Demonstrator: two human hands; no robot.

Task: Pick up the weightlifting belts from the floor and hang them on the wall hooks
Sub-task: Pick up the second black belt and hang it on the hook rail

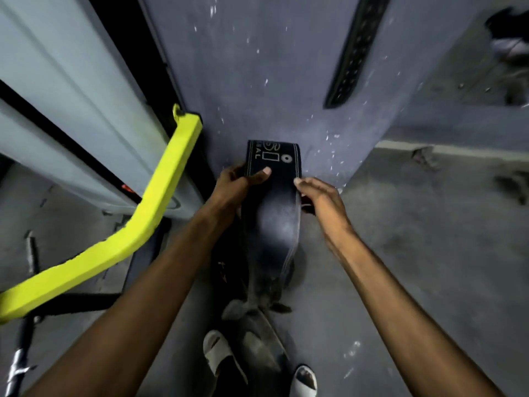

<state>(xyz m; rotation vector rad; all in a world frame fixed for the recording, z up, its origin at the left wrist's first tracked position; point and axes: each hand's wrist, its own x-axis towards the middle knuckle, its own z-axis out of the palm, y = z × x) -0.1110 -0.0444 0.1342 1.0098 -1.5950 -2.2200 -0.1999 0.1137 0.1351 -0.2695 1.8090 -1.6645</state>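
the wide, stiff black leather belt (pixel 272 207) is pinched near its top by the left hand (pixel 237 181); the right hand (pixel 320 199) lies open beside it; best gripped by both edges

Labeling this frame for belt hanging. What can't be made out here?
- Wall hooks: none discernible in the head view; whatever the hanging belt hangs from is cut off by the top edge.
- Held belt: lower end blurs into the dark floor near the sandals.
- Belt print: partly covered by the left hand's thumb.
- Right hand: fingertips meet the belt's edge; actual grip unclear.
- Top right corner: dark shape, too blurred.
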